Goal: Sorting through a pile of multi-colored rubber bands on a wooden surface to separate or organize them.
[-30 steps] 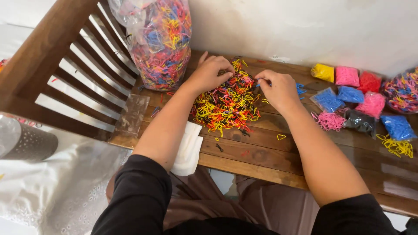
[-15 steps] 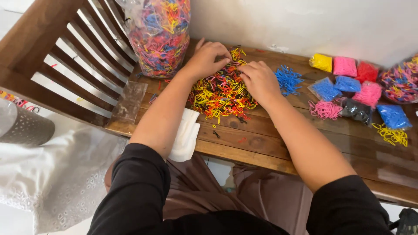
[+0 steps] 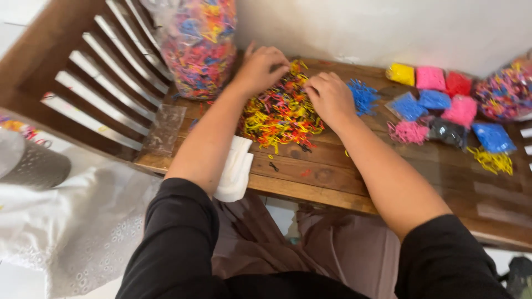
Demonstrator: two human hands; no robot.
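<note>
Black sleeves pushed above the elbows, bare forearms, mauve-brown trousers.

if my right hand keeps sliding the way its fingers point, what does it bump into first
Your right hand points up and left across the mixed pile of small rubber bands, so it would probably meet your left hand first, at the pile's far edge. Depth is hard to judge, though.

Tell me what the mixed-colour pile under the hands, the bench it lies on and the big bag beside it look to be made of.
Pile of small bands: likely rubber or elastic, judging by thin, bright, limp loops. Bench: wood, brown with a slight sheen; grain, knots and plank seams show. Big bag: thin clear plastic, glossy and wrinkled, its coloured contents visible through it.
</note>
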